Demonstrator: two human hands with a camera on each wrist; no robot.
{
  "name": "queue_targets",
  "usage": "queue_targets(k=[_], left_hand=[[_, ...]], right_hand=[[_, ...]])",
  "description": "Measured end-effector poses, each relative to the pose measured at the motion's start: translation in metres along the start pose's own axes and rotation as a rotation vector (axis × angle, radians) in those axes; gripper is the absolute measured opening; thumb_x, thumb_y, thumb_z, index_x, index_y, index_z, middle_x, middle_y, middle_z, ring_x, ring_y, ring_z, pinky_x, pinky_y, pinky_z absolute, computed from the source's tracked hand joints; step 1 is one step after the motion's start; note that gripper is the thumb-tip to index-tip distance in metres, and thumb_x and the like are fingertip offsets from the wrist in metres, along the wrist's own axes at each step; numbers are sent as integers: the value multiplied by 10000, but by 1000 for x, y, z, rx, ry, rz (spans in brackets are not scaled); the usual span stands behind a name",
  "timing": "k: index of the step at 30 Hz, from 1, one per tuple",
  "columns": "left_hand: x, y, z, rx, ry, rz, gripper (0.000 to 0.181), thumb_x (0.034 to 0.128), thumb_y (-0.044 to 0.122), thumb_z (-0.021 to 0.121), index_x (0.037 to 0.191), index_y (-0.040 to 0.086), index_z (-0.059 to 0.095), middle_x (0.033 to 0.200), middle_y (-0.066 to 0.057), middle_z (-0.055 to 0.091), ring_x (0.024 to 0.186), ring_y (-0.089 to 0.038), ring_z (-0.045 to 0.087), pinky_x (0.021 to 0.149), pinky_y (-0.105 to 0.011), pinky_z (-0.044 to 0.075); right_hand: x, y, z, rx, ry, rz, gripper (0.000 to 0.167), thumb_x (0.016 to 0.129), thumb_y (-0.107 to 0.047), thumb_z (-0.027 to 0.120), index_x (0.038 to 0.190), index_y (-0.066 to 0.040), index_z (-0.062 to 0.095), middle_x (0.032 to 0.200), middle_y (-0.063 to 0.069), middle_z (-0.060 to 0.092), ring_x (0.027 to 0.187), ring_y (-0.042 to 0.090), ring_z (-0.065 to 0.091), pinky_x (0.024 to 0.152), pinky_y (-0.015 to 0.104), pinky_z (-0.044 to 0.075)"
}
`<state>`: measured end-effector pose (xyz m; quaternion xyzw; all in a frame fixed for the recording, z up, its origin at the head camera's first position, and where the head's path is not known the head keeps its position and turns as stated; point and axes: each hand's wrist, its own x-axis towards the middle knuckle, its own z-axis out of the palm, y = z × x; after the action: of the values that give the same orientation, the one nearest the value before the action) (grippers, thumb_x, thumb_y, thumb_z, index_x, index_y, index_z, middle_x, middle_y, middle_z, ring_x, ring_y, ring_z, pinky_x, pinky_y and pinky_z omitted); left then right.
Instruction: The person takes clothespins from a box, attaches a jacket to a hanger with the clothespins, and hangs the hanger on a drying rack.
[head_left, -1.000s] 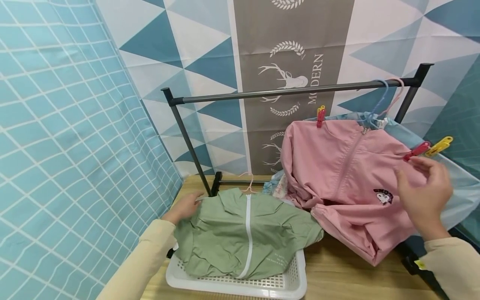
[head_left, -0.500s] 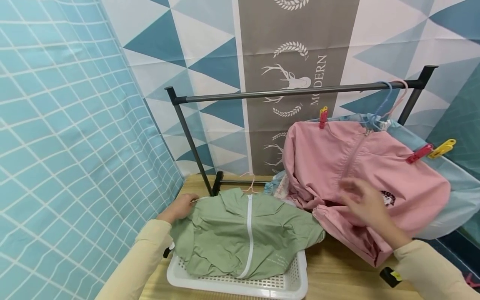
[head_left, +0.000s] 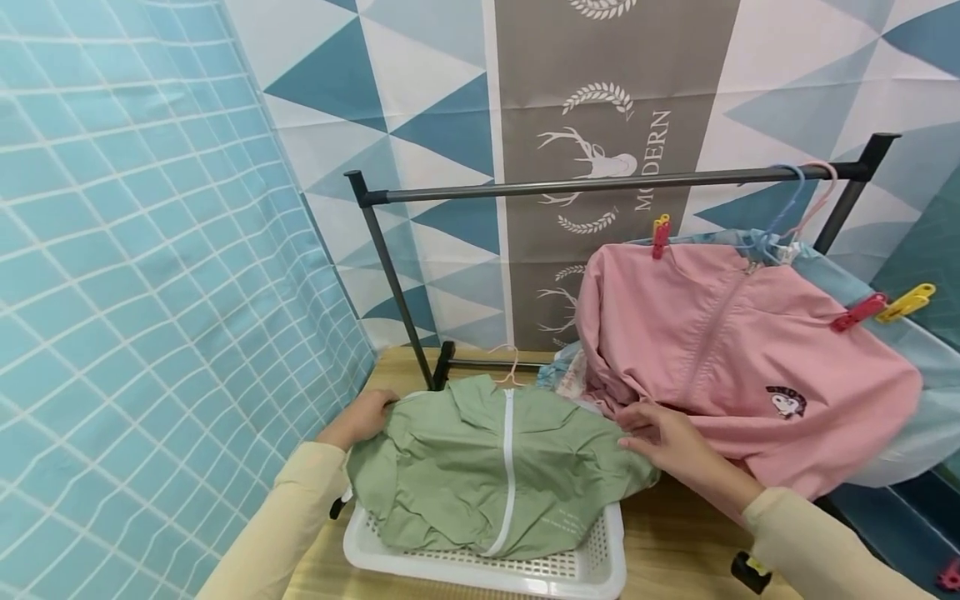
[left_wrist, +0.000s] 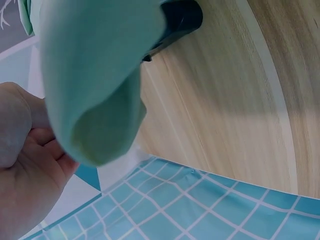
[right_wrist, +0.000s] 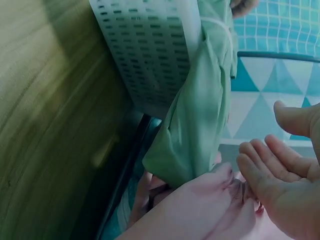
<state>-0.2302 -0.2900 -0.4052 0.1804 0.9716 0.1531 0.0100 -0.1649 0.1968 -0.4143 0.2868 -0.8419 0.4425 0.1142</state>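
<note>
A green zip jacket (head_left: 457,467) is spread on a pink hanger (head_left: 514,363), draped over a white plastic basket (head_left: 558,586). My left hand (head_left: 364,417) grips the jacket at its left shoulder; in the left wrist view its curled fingers are partly covered by the green sleeve (left_wrist: 100,85). At the jacket's other shoulder is my right hand (head_left: 669,437), beside the hanging pink jacket (head_left: 667,325). Seen in the right wrist view, the right hand's thumb and fingers (right_wrist: 270,165) stand apart, with nothing between them, close to pink fabric (right_wrist: 200,205).
A black rack's bar (head_left: 555,186) crosses behind, with a blue hanger hook (head_left: 789,200) and a pink one at its right end. A red and yellow clothespin pair (head_left: 661,237), a red clothespin (head_left: 858,312) and a yellow one (head_left: 906,303) grip the clothes at right.
My right hand has come leftward and down from the pink jacket's clothespin, across its front, to the green jacket's right shoulder. The left hand keeps its hold. The head view has shifted slightly.
</note>
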Motion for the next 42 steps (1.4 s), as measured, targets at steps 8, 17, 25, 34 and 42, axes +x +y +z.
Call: queue_targets(k=[8, 17, 25, 34, 42], left_hand=[[-2, 2, 3, -32, 96, 2, 257, 903, -172, 521, 970, -24, 721, 897, -160, 715, 810, -289, 676, 759, -435, 575], [-7, 3, 3, -53, 158, -11, 263, 884, -195, 528, 907, 1, 702, 816, -117, 683, 735, -228, 627, 695, -395, 546], [-13, 3, -1, -111, 212, 12, 260, 867, -209, 542, 901, -14, 709, 849, -161, 706, 823, -344, 691, 749, -462, 588], [-20, -1, -3, -150, 225, 23, 228, 868, -195, 563, 932, -29, 707, 874, -167, 709, 837, -343, 693, 766, -465, 591], [-27, -3, -6, -201, 230, 32, 195, 861, -196, 586, 949, -64, 700, 886, -183, 710, 834, -330, 688, 753, -429, 584]], right_hand=[[11, 20, -3, -96, -20, 157, 243, 903, 8, 753, 1124, 92, 694, 1016, 180, 747, 926, 324, 725, 811, 320, 601], [12, 34, 0, -121, -88, 173, 250, 913, -57, 764, 1112, 81, 700, 985, 130, 747, 885, 241, 722, 776, 295, 594], [18, 34, 3, -156, -103, 160, 199, 939, -107, 743, 1091, 21, 737, 959, 87, 750, 825, 190, 709, 723, 278, 568], [22, 29, 8, -151, -108, 211, 177, 955, -108, 723, 1058, 31, 756, 944, 117, 747, 792, 161, 673, 669, 259, 529], [26, 26, 15, -180, -64, 303, 192, 975, -136, 705, 1034, 32, 777, 1026, 196, 745, 921, 311, 677, 774, 394, 536]])
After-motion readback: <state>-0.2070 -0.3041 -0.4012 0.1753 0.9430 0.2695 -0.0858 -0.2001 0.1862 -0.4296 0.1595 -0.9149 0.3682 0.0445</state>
